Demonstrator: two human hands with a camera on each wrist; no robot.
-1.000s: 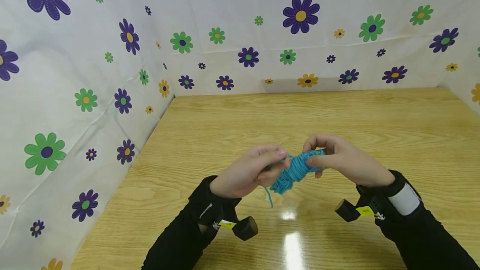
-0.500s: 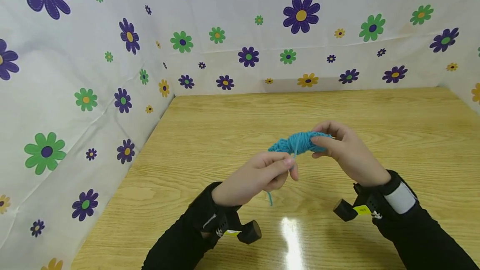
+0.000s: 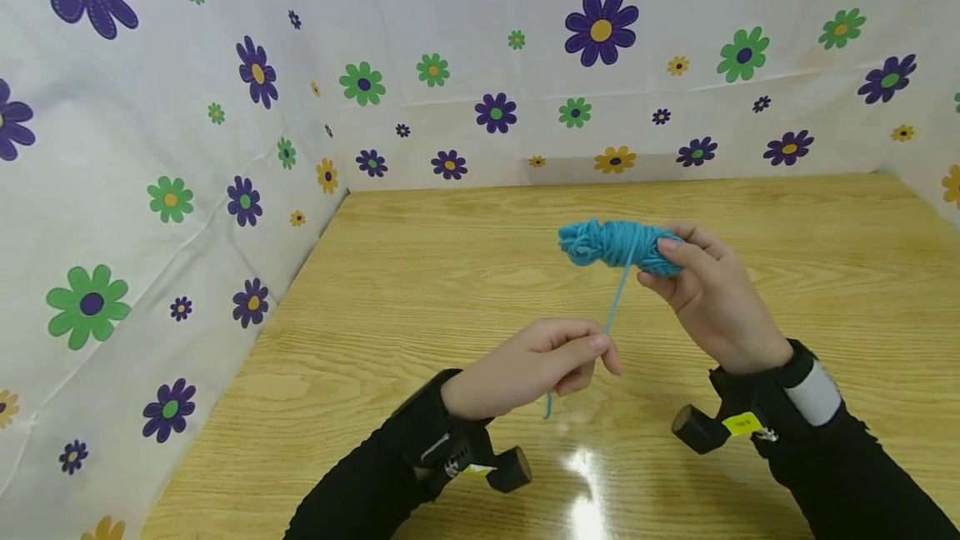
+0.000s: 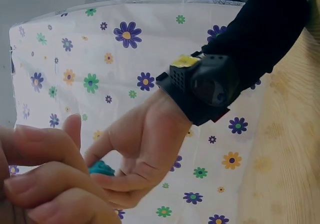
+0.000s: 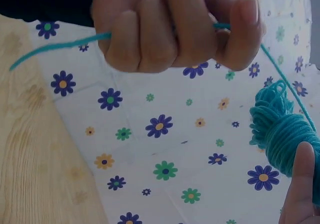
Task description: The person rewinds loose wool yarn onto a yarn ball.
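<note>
A small skein of blue yarn [image 3: 611,242], wound round its middle and looped at the left end, is held up above the table by my right hand [image 3: 708,294], thumb in front and fingers behind. From its middle a single strand [image 3: 617,298] runs taut down to my left hand [image 3: 551,361]. The left fingers curl round that strand, and its loose tail [image 3: 548,407] hangs below them. In the right wrist view the strand passes through the left fist, the tail [image 5: 55,46] sticking out on the far side. The left wrist view shows only a bit of the skein [image 4: 101,168].
Beneath both hands lies a wooden table [image 3: 420,273] with a bright light reflection near the front. A white flower-printed cloth [image 3: 450,48] hangs at the back and sides. Each wrist wears a black strap with a camera [image 3: 510,469].
My right hand has raised the skein away and turned it more level. The left hand, earlier against the skein, is now apart from it, with a lengthening taut strand between them.
</note>
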